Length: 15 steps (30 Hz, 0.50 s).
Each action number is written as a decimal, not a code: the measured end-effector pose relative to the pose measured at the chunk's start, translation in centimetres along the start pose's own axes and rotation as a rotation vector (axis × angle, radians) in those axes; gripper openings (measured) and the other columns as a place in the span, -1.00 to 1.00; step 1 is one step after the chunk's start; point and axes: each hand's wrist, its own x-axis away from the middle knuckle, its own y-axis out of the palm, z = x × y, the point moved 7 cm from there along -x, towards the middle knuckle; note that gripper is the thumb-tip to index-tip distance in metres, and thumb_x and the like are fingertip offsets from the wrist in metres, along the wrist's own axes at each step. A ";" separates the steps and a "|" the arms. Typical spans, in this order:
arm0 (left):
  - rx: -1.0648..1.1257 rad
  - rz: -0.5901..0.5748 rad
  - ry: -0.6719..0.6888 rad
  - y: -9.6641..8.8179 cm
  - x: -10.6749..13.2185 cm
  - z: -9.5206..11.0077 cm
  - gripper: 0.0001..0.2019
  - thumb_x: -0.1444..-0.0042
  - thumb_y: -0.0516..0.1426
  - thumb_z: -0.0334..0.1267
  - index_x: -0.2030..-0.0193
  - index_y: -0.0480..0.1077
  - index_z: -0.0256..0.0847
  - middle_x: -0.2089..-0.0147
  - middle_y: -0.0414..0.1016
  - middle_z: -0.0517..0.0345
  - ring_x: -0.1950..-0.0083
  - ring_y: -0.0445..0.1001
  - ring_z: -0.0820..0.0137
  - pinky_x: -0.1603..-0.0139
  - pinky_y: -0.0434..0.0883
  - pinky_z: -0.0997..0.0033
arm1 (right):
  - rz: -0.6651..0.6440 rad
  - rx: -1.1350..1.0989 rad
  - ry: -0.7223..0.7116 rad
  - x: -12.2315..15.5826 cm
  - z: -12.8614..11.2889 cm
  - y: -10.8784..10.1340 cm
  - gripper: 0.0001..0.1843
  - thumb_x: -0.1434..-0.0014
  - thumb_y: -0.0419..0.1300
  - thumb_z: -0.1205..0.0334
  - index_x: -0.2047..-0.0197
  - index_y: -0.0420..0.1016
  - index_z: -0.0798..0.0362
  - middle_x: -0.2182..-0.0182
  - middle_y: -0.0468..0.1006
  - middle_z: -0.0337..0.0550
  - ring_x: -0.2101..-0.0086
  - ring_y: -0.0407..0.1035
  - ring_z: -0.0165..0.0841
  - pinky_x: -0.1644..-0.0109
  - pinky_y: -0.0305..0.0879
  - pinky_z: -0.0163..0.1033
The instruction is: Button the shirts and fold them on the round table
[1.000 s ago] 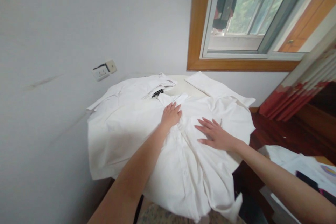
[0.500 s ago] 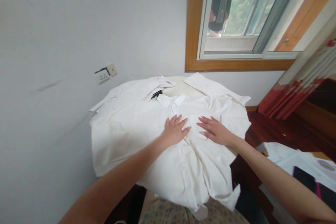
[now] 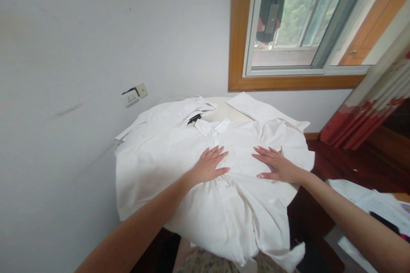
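Observation:
A white button-up shirt (image 3: pixel 238 153) lies spread over a round table (image 3: pixel 221 110), its collar toward the wall and its lower part hanging over the near edge. My left hand (image 3: pixel 209 164) rests flat on the shirt front beside the button strip, fingers spread. Flat on the chest farther right is my right hand (image 3: pixel 277 165), also with fingers apart. Creases run down the shirt from between the two hands. One sleeve (image 3: pixel 262 108) stretches along the table's far right side.
More white cloth (image 3: pixel 166 113) and a small black striped item (image 3: pixel 194 118) lie at the far left of the table. A wall socket (image 3: pixel 130 98) is at left. The window (image 3: pixel 288 21) and red-white curtain (image 3: pixel 361 111) are at right, above papers (image 3: pixel 368 198).
My right hand has slid to the right across the shirt, widening the gap between my hands. My left hand has moved slightly left over the cloth. The view has shifted a little.

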 end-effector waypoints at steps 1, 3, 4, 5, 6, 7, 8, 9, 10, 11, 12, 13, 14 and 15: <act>-0.005 0.006 0.008 -0.1 0.1 0.1 -0.37 -0.23 -0.15 0.21 -0.37 0.01 0.04 -0.45 -0.08 0.11 -0.45 -0.13 0.26 -0.40 -0.13 0.06 | -0.013 -0.010 0.001 0.0 0.0 0.0 -0.19 -0.15 0.08 -0.27 -0.36 0.06 -0.12 -0.36 -0.03 -0.06 -0.33 -0.15 -0.15 -0.36 -0.22 0.13; -0.022 0.027 0.013 -0.2 0.5 0.5 -0.40 -0.25 -0.18 0.18 -0.37 0.01 0.05 -0.45 -0.07 0.13 -0.46 -0.13 0.28 -0.40 -0.15 0.07 | -0.024 -0.022 0.001 0.1 0.1 0.0 -0.19 -0.14 0.09 -0.28 -0.36 0.07 -0.12 -0.36 -0.04 -0.05 -0.33 -0.15 -0.15 -0.36 -0.23 0.14; -0.031 0.036 0.010 -0.2 0.7 0.7 -0.41 -0.26 -0.19 0.17 -0.37 0.01 0.05 -0.45 -0.07 0.13 -0.45 -0.13 0.28 -0.41 -0.17 0.07 | -0.025 -0.024 -0.001 0.3 0.1 0.1 -0.19 -0.13 0.09 -0.28 -0.36 0.08 -0.12 -0.36 -0.04 -0.05 -0.33 -0.15 -0.15 -0.36 -0.23 0.14; -0.037 0.043 0.004 -0.2 0.9 1.0 -0.41 -0.26 -0.20 0.16 -0.37 0.02 0.04 -0.45 -0.07 0.13 -0.45 -0.13 0.28 -0.41 -0.18 0.06 | -0.023 -0.025 -0.002 0.5 0.1 0.1 -0.19 -0.13 0.10 -0.28 -0.36 0.08 -0.12 -0.36 -0.04 -0.05 -0.33 -0.15 -0.15 -0.36 -0.23 0.14; -0.039 0.049 -0.002 -0.1 1.1 1.4 -0.41 -0.27 -0.20 0.16 -0.37 0.02 0.03 -0.45 -0.07 0.13 -0.46 -0.14 0.27 -0.41 -0.18 0.06 | -0.024 -0.026 -0.003 0.7 0.2 0.1 -0.19 -0.13 0.10 -0.28 -0.35 0.08 -0.12 -0.36 -0.04 -0.06 -0.33 -0.15 -0.14 -0.36 -0.23 0.14; -0.038 0.053 -0.009 -0.1 1.4 1.8 -0.41 -0.27 -0.21 0.15 -0.37 0.01 0.02 -0.45 -0.07 0.13 -0.46 -0.14 0.26 -0.41 -0.18 0.05 | -0.030 -0.030 -0.002 0.9 0.2 0.0 -0.18 -0.12 0.12 -0.28 -0.35 0.09 -0.13 -0.36 -0.03 -0.06 -0.32 -0.14 -0.13 -0.36 -0.22 0.15; -0.034 0.056 -0.014 0.0 1.6 2.2 -0.41 -0.27 -0.21 0.15 -0.38 0.01 0.02 -0.45 -0.07 0.12 -0.46 -0.15 0.25 -0.41 -0.18 0.04 | -0.039 -0.035 0.002 1.0 0.2 0.0 -0.18 -0.10 0.13 -0.28 -0.35 0.11 -0.14 -0.35 -0.01 -0.07 -0.32 -0.11 -0.12 -0.36 -0.19 0.15; -0.029 0.058 -0.020 0.0 1.8 2.5 -0.41 -0.28 -0.21 0.14 -0.38 0.01 0.01 -0.45 -0.07 0.11 -0.46 -0.15 0.24 -0.40 -0.17 0.02 | -0.049 -0.045 0.010 1.0 0.2 -0.2 -0.20 -0.10 0.13 -0.27 -0.33 0.15 -0.13 -0.34 0.03 -0.07 -0.31 -0.07 -0.11 -0.35 -0.15 0.14; -0.025 0.057 -0.026 -0.1 1.9 2.8 -0.41 -0.27 -0.21 0.15 -0.37 0.02 0.01 -0.45 -0.06 0.10 -0.45 -0.14 0.23 -0.40 -0.15 0.01 | -0.053 -0.062 0.023 0.7 0.2 -0.5 -0.26 -0.12 0.12 -0.26 -0.29 0.22 -0.12 -0.32 0.10 -0.06 -0.29 0.00 -0.11 -0.34 -0.08 0.12; -0.024 0.053 -0.029 -0.3 1.8 2.9 -0.41 -0.26 -0.19 0.16 -0.37 0.04 0.01 -0.44 -0.04 0.09 -0.45 -0.11 0.20 -0.39 -0.11 0.00 | -0.047 -0.081 0.039 0.2 0.1 -1.1 -0.32 -0.15 0.09 -0.24 -0.25 0.31 -0.10 -0.29 0.18 -0.05 -0.26 0.07 -0.12 -0.32 -0.01 0.08; -0.024 0.046 -0.027 -0.6 1.5 3.0 -0.40 -0.24 -0.16 0.18 -0.34 0.09 0.01 -0.42 0.01 0.07 -0.43 -0.05 0.18 -0.37 -0.05 0.00 | -0.030 -0.098 0.053 -0.6 -0.1 -1.8 -0.39 -0.18 0.07 -0.21 -0.19 0.38 -0.08 -0.24 0.27 -0.05 -0.23 0.15 -0.14 -0.30 0.06 0.03; -0.025 0.040 -0.017 -1.1 1.0 2.9 -0.42 -0.23 -0.14 0.19 -0.30 0.17 0.02 -0.39 0.10 0.06 -0.40 0.05 0.17 -0.34 0.02 0.01 | -0.005 -0.113 0.061 -1.6 -0.4 -2.6 -0.45 -0.22 0.03 -0.17 -0.14 0.44 -0.06 -0.19 0.35 -0.05 -0.19 0.22 -0.17 -0.28 0.11 -0.02; -0.024 0.039 0.000 -1.7 0.3 2.6 -0.45 -0.23 -0.12 0.18 -0.24 0.26 0.01 -0.33 0.22 0.06 -0.34 0.16 0.17 -0.31 0.10 0.06 | 0.031 -0.115 0.063 -3.0 -0.7 -3.6 -0.48 -0.24 0.02 -0.14 -0.11 0.46 -0.04 -0.15 0.41 -0.05 -0.15 0.27 -0.19 -0.26 0.14 -0.06; -0.023 0.049 0.017 -2.5 -0.6 2.2 -0.51 -0.24 -0.11 0.14 -0.16 0.35 0.01 -0.24 0.35 0.08 -0.27 0.27 0.20 -0.26 0.17 0.12 | 0.057 -0.107 0.044 -4.6 -1.3 -4.4 -0.51 -0.24 0.03 -0.11 -0.10 0.47 -0.04 -0.11 0.45 -0.07 -0.11 0.32 -0.19 -0.24 0.18 -0.07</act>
